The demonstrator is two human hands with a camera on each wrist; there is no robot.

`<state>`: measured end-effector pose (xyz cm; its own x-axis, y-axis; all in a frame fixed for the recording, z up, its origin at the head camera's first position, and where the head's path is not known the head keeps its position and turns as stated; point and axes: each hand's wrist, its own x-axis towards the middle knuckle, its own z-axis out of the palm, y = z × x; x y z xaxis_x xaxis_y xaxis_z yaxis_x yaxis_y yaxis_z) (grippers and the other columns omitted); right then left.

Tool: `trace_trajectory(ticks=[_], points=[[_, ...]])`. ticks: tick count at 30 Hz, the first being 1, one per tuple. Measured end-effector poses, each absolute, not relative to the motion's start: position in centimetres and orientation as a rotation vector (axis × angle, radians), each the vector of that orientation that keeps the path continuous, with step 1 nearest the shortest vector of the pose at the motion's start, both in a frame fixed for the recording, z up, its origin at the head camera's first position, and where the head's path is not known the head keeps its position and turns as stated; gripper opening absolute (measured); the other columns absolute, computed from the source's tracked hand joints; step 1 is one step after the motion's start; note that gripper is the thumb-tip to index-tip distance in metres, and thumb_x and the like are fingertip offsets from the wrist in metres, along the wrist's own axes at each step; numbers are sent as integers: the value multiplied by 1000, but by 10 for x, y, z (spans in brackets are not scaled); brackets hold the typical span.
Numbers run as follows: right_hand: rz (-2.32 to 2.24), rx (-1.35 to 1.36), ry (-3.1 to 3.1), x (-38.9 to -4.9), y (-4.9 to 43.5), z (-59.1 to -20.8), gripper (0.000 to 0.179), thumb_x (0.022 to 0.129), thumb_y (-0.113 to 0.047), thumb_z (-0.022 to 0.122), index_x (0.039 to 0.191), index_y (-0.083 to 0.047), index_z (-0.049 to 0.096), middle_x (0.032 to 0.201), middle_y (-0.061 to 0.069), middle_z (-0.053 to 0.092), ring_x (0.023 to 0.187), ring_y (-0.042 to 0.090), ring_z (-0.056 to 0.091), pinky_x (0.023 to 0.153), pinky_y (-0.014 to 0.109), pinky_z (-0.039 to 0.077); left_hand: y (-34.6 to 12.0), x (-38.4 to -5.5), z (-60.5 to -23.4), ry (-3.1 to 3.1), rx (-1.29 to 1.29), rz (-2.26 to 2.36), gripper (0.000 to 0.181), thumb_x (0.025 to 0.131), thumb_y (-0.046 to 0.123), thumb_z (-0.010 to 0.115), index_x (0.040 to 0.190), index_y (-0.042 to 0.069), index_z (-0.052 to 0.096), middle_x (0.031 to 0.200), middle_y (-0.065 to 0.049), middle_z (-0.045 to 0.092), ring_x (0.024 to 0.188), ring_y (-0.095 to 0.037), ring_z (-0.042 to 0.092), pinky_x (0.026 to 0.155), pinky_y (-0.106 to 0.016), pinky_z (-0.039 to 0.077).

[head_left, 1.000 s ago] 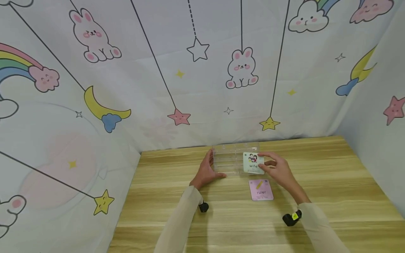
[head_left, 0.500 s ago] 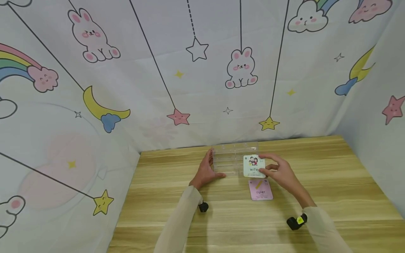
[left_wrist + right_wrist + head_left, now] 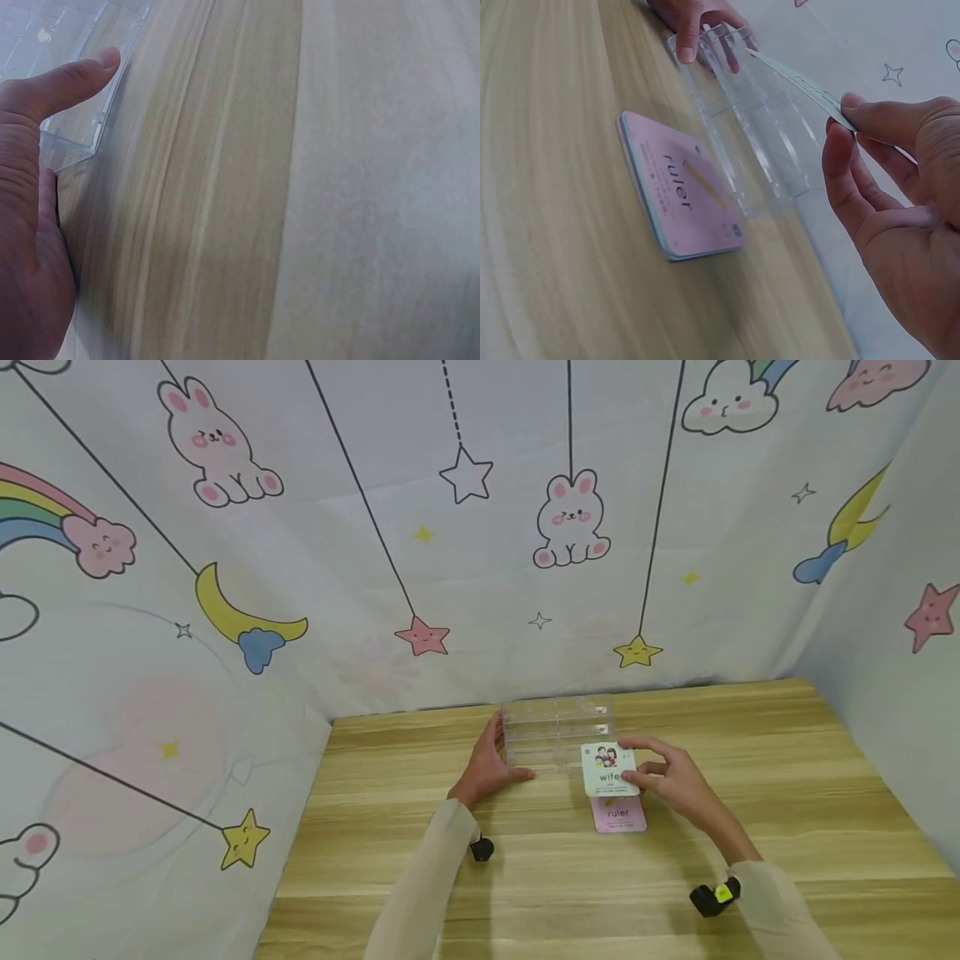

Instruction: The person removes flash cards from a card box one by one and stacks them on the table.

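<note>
A pale green "wife" flash card [image 3: 602, 770] with a family picture is pinched at its right edge by my right hand [image 3: 681, 787]. In the right wrist view the flash card [image 3: 799, 84] appears nearly edge-on, raised above the table. Below it lies a small stack of flash cards with a pink "ruler" card [image 3: 679, 187] on top, partly covered by the held card in the head view. My left hand [image 3: 487, 768] holds the left end of a clear plastic tiered rack [image 3: 532, 735], its thumb along the front edge. Most of its fingers are hidden in the left wrist view.
The rack stands at the back of the wood-grain table [image 3: 420, 877], close to a white curtain [image 3: 495, 585] printed with rabbits, stars and moons. More of the curtain borders the left and right sides.
My right hand has drawn the "wife" card from in front of the rack toward me and slightly right, so it now overlaps the "ruler" card in view. My left hand stays on the rack.
</note>
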<state>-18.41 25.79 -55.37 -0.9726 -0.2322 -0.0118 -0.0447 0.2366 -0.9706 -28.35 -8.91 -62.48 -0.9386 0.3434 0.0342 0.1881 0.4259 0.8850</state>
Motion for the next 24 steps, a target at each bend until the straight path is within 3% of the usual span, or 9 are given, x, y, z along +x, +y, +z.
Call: trace_trajectory(ticks=[8,24], points=[[-1817,-211,2286,-175,264,-568,55,94,-9,78,145,-4,57,139,27,55,89,24,71,74,34,62,-89,-285,-624,2535,473,1530,132,71,21,99,168,18,10,168,-9,26,152,-21,32,121,-29,34],[-1756,-194,2302,-168,268,-595,51,95,-7,76,142,1,59,134,29,59,81,16,65,63,27,57,-88,-283,-623,2530,475,1523,130,74,24,98,168,18,9,170,-6,21,153,-22,30,122,-32,33]])
